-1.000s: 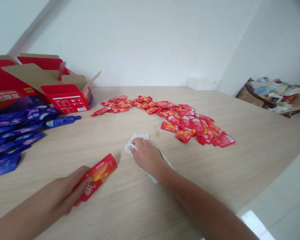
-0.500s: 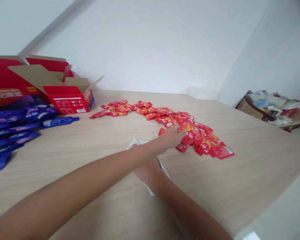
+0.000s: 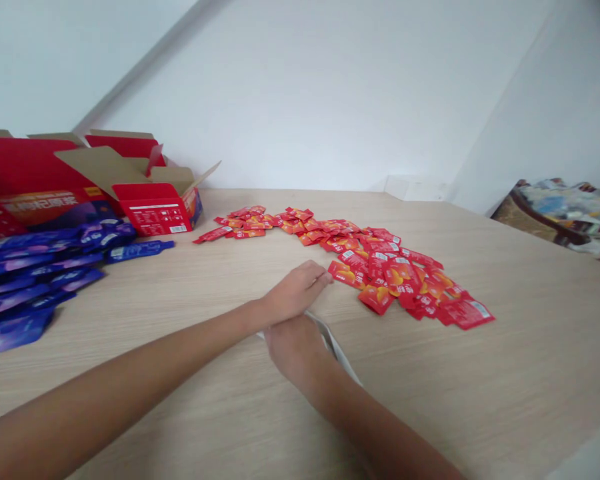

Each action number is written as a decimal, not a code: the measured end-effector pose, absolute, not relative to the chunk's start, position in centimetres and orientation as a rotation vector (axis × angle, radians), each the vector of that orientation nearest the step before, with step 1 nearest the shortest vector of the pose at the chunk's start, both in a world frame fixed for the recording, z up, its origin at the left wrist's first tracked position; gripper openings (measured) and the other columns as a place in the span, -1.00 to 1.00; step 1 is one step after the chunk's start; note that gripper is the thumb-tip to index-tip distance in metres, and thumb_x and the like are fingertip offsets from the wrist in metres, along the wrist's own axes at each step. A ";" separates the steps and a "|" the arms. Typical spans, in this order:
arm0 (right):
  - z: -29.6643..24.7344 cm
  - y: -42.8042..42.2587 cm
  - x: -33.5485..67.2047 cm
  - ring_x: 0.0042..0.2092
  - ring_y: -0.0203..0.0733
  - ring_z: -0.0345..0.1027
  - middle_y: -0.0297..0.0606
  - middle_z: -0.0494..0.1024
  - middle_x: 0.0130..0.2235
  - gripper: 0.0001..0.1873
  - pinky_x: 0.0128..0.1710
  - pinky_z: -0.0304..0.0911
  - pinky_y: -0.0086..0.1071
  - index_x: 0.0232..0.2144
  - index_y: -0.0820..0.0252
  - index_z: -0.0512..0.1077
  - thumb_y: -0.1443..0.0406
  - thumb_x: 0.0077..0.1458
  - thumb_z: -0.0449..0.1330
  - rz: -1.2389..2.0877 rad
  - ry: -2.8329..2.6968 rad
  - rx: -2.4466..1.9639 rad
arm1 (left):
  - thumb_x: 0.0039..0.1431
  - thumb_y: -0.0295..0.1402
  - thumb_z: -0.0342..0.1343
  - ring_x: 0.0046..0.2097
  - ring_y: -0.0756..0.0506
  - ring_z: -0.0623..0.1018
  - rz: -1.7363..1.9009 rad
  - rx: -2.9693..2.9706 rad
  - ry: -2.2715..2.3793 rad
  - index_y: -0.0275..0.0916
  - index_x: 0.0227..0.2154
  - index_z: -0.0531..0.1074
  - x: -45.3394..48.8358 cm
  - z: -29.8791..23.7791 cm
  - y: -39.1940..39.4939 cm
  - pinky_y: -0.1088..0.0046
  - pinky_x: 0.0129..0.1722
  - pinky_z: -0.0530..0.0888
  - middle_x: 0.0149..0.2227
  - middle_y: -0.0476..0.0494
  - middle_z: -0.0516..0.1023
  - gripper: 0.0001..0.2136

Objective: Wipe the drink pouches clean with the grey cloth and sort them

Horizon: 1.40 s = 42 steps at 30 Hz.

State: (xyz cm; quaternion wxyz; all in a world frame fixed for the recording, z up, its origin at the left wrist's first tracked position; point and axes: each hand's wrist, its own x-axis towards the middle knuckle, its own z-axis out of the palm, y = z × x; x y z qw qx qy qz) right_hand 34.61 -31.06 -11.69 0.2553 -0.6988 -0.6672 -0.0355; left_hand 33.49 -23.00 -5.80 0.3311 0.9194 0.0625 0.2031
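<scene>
My left hand [image 3: 296,291] reaches across my right arm, its fingers stretched flat and empty. The fingertips almost touch the nearest red sachet [image 3: 344,273] at the edge of a long heap of red sachets [image 3: 380,263]. Just below it, my right hand [image 3: 294,348] lies curled on a white tissue [image 3: 336,347] on the wooden table [image 3: 505,347]. Its fingertips are partly hidden under my left wrist. Only a strip of the tissue shows beside the hand.
At the left lie several blue-purple sachets [image 3: 40,273]. Behind them stand open red cardboard boxes [image 3: 155,200]. A white wall runs along the table's far edge. The table's right edge drops to a floor, with a cluttered piece of furniture [image 3: 565,210] beyond it.
My left hand carried a red sachet from the near left to the heap, let it go there, and has drawn back a little. My right hand stayed on the tissue.
</scene>
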 end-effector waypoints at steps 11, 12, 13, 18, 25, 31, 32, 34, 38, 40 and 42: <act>-8.2 -33.9 32.2 -0.01 0.10 0.51 -0.06 0.57 -0.06 -0.80 -0.12 0.47 -0.13 0.02 0.19 0.43 0.33 0.39 0.14 0.058 -2.001 -2.102 | 0.37 -0.17 0.20 0.12 -0.23 0.54 0.652 2.859 0.672 -0.23 0.11 0.44 33.8 -10.6 -11.5 0.01 0.12 0.52 0.16 -0.23 0.49 -0.64; -8.1 -33.9 32.1 -0.02 0.10 0.51 -0.05 0.57 -0.07 -0.80 -0.12 0.47 -0.12 0.02 0.19 0.43 0.33 0.40 0.13 0.067 -2.008 -2.110 | 0.37 -0.17 0.20 0.14 -0.24 0.52 0.685 2.870 0.714 -0.22 0.14 0.43 34.3 -11.1 -11.1 -0.02 0.13 0.51 0.18 -0.24 0.47 -0.62; -8.1 -33.9 32.0 -0.03 0.10 0.51 -0.05 0.57 -0.08 -0.80 -0.12 0.47 -0.11 0.02 0.19 0.43 0.33 0.41 0.11 0.074 -2.012 -2.116 | 0.37 -0.16 0.20 0.17 -0.26 0.51 0.717 2.879 0.741 -0.21 0.16 0.41 34.9 -11.6 -10.8 -0.04 0.15 0.50 0.21 -0.25 0.45 -0.61; -7.6 -33.9 32.2 -0.02 0.15 0.49 -0.06 0.55 -0.04 -0.79 -0.14 0.48 -0.05 0.03 0.17 0.42 0.35 0.38 0.11 0.184 -1.980 -2.127 | 0.37 -0.13 0.19 0.22 -0.28 0.47 0.782 2.903 0.728 -0.20 0.21 0.38 40.2 -12.6 -9.9 -0.07 0.18 0.47 0.27 -0.27 0.39 -0.56; -7.4 -33.6 32.9 -0.04 0.18 0.51 -0.02 0.56 -0.05 -0.78 -0.17 0.52 -0.01 0.03 0.20 0.43 0.32 0.38 0.12 0.276 -1.941 -2.182 | 0.37 -0.10 0.19 0.13 -0.24 0.53 0.753 2.838 0.840 -0.23 0.14 0.43 45.6 -13.1 -7.6 0.00 0.12 0.52 0.17 -0.25 0.47 -0.59; -7.5 -33.3 33.1 -0.02 0.19 0.52 -0.01 0.56 -0.02 -0.78 -0.16 0.55 0.01 0.03 0.21 0.44 0.33 0.36 0.14 0.293 -1.903 -2.188 | 0.37 -0.11 0.19 0.11 -0.23 0.54 0.715 2.834 0.932 -0.22 0.12 0.44 46.1 -12.6 -7.0 0.02 0.11 0.53 0.16 -0.24 0.48 -0.61; -7.5 -33.3 33.0 -0.01 0.19 0.52 0.00 0.56 -0.01 -0.77 -0.16 0.55 0.02 0.03 0.21 0.44 0.33 0.37 0.12 0.302 -1.899 -2.198 | 0.38 -0.11 0.19 0.11 -0.22 0.54 0.701 2.842 0.935 -0.22 0.12 0.44 46.2 -12.4 -7.0 0.03 0.10 0.53 0.16 -0.24 0.49 -0.62; -7.5 -33.2 32.9 -0.01 0.20 0.52 0.01 0.56 -0.02 -0.76 -0.15 0.54 0.07 0.05 0.21 0.43 0.34 0.39 0.09 0.325 -1.910 -2.226 | 0.38 -0.13 0.19 0.10 -0.21 0.55 0.672 2.863 0.934 -0.22 0.12 0.44 46.5 -12.0 -7.1 0.04 0.09 0.54 0.15 -0.24 0.49 -0.63; -7.4 -33.2 32.7 -0.04 0.21 0.53 0.04 0.57 -0.05 -0.73 -0.17 0.53 0.07 0.07 0.23 0.43 0.37 0.38 0.07 0.334 -1.946 -2.244 | 0.37 -0.15 0.20 0.09 -0.21 0.55 0.609 2.914 0.918 -0.24 0.12 0.44 47.0 -11.6 -7.2 0.05 0.08 0.55 0.14 -0.24 0.50 -0.63; -7.3 -33.2 32.6 -0.08 0.21 0.53 0.04 0.57 -0.08 -0.74 -0.20 0.53 0.07 0.06 0.24 0.44 0.38 0.37 0.09 0.325 -1.939 -2.241 | 0.37 -0.15 0.20 0.08 -0.21 0.55 0.588 2.938 0.917 -0.24 0.12 0.44 46.9 -11.5 -7.0 0.05 0.07 0.55 0.14 -0.24 0.50 -0.63; -7.2 -33.3 32.6 -0.10 0.21 0.53 0.03 0.57 -0.10 -0.74 -0.22 0.54 0.06 0.04 0.24 0.45 0.39 0.35 0.10 0.305 -1.938 -2.227 | 0.38 -0.14 0.19 0.09 -0.21 0.55 0.580 2.959 0.925 -0.23 0.12 0.44 46.7 -11.4 -6.8 0.04 0.08 0.55 0.14 -0.24 0.49 -0.63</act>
